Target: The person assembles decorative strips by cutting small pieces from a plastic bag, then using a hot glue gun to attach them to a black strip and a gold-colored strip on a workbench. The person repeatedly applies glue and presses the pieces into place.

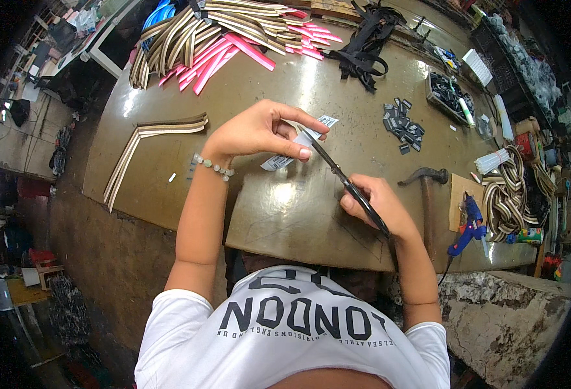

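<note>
My left grip [253,131] pinches a white label [302,139]. My right grip [386,201] holds scissors [335,168] at the label; the cut seems unfinished.

Smooth glossy surface [311,240], dark metal scissors [337,171], papery label [276,162], woven cloth straps [188,40], plastic glue gun [472,223], matt metal hammer head [424,174], rough stony block [506,318]

A white printed label [303,138] slants, right end higher. Black scissors [334,168] extend to the label's lower right, blades overlapping it.
</note>
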Demonstrator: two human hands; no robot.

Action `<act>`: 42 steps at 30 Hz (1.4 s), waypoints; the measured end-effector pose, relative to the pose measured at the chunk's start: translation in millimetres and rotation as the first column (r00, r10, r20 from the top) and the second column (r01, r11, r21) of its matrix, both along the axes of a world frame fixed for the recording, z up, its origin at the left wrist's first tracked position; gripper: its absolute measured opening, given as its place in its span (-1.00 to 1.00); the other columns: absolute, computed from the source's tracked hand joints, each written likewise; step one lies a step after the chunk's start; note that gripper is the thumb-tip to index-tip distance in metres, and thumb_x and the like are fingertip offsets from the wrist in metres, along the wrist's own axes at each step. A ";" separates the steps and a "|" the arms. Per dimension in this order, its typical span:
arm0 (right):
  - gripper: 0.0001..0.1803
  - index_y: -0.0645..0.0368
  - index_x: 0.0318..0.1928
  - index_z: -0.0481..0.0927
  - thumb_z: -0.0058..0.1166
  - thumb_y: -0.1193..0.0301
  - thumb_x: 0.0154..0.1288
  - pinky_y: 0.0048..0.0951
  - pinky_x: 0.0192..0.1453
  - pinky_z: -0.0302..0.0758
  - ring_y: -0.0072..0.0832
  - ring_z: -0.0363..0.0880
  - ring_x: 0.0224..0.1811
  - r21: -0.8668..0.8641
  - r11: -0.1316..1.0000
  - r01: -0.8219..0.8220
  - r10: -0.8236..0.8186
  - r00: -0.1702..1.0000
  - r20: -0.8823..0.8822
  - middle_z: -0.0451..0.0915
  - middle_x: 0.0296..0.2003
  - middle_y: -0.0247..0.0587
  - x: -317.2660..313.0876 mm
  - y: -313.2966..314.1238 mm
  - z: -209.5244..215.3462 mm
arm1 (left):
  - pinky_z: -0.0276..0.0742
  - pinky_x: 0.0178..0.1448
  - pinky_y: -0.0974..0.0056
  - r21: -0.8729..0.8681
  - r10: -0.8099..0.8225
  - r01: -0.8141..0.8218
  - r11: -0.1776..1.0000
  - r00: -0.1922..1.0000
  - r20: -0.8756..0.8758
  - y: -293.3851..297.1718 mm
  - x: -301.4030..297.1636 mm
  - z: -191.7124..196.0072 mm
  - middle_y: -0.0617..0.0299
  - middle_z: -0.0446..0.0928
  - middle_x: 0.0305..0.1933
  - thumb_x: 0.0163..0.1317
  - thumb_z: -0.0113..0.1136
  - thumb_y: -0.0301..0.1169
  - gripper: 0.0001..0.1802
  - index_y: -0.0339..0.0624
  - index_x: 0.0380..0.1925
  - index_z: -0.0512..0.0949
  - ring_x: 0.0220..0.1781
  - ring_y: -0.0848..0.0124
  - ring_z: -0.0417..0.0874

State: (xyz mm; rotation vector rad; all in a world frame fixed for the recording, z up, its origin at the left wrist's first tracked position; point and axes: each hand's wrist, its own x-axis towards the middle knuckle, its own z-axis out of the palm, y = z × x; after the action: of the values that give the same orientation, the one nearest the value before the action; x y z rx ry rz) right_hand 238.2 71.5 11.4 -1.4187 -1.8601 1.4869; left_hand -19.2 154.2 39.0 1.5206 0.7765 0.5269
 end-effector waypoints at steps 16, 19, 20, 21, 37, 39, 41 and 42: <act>-0.71 0.23 -0.27 0.36 0.27 0.48 0.20 -0.54 -0.18 0.56 -0.53 0.62 -0.26 -0.014 0.891 0.453 -0.341 0.652 -0.677 0.64 -0.15 -0.02 -24.3 -0.4 -18.9 | 0.52 -0.27 0.50 0.295 0.015 0.008 0.955 0.997 -0.077 -11.3 38.0 -11.0 0.22 0.57 0.05 0.00 0.43 -0.50 -0.47 -0.24 0.05 0.57 -0.34 0.65 0.54; -0.73 0.22 -0.24 0.32 0.20 0.57 0.22 -0.47 -0.13 0.55 -0.48 0.61 -0.24 -0.061 0.869 0.491 -0.407 0.638 -0.654 0.60 -0.23 -0.06 -21.1 2.0 -22.5 | 0.56 -0.12 0.43 0.335 0.001 0.008 0.942 1.000 -0.025 -17.9 57.0 -19.5 0.18 0.58 0.05 0.04 0.41 -0.44 -0.47 -0.23 0.07 0.56 -0.23 0.54 0.60; -0.74 0.20 -0.24 0.32 0.19 0.60 0.22 -0.46 -0.15 0.54 -0.47 0.60 -0.27 -0.075 0.867 0.492 -0.412 0.624 -0.664 0.58 -0.24 -0.10 -19.3 2.8 -22.8 | 0.56 -0.09 0.42 0.339 -0.008 0.012 0.941 1.000 -0.013 -19.0 59.5 -20.8 0.17 0.57 0.06 0.05 0.41 -0.43 -0.48 -0.24 0.07 0.56 -0.22 0.53 0.61; -0.74 0.21 -0.24 0.33 0.20 0.59 0.22 -0.47 -0.17 0.52 -0.48 0.59 -0.31 -0.089 0.861 0.501 -0.427 0.617 -0.661 0.59 -0.26 -0.12 -16.7 3.5 -22.2 | 0.56 -0.06 0.41 0.343 -0.011 0.012 0.939 1.000 -0.005 -19.9 60.4 -21.4 0.16 0.57 0.06 0.05 0.41 -0.42 -0.48 -0.25 0.07 0.56 -0.21 0.51 0.62; -0.58 0.29 -0.16 0.37 -0.01 0.11 0.40 -0.52 -0.28 0.55 -0.52 0.58 -0.35 -0.011 0.876 0.482 -0.382 0.681 -0.624 0.58 -0.34 -0.15 5.8 10.1 -19.2 | 0.49 -0.19 0.47 0.058 0.028 -0.037 0.998 0.989 0.147 -17.4 59.8 -28.0 0.30 0.61 -0.26 0.22 0.26 -0.47 -0.72 -0.33 -0.07 0.60 -0.26 0.64 0.54; -0.33 0.28 -0.13 0.42 -0.29 -0.18 0.42 -0.56 -0.40 0.44 -0.58 0.48 -0.41 0.043 0.894 0.445 -0.341 0.741 -0.579 0.49 -0.43 -0.30 9.3 9.4 -19.9 | 0.49 -0.18 0.46 0.033 0.014 -0.017 0.999 0.994 0.109 -13.2 52.1 -24.5 0.30 0.61 -0.24 0.22 0.26 -0.48 -0.71 -0.32 -0.06 0.59 -0.25 0.64 0.54; -0.36 0.25 -0.15 0.43 -0.25 -0.17 0.41 -0.54 -0.41 0.42 -0.59 0.44 -0.45 0.122 0.957 0.262 -0.195 0.898 -0.395 0.44 -0.47 -0.33 17.7 8.7 -18.1 | 0.49 -0.17 0.47 -0.019 0.030 -0.029 0.999 0.995 0.092 -8.0 43.2 -20.5 0.30 0.61 -0.22 0.22 0.26 -0.49 -0.70 -0.32 -0.05 0.59 -0.26 0.64 0.55; -0.37 0.23 -0.16 0.44 -0.23 -0.17 0.41 -0.53 -0.42 0.41 -0.59 0.42 -0.46 0.082 0.978 0.191 -0.168 0.958 -0.233 0.41 -0.49 -0.35 23.9 8.8 -16.0 | 0.49 -0.18 0.48 -0.020 0.061 -0.059 0.998 0.992 0.109 -6.1 38.5 -18.5 0.30 0.61 -0.22 0.21 0.27 -0.48 -0.69 -0.32 -0.04 0.58 -0.26 0.63 0.55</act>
State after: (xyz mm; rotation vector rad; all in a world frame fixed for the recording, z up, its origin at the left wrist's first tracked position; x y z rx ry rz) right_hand 262.1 80.4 -4.6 -1.2752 -1.6019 1.3788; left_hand 19.3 148.1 20.5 1.4437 0.7416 0.6422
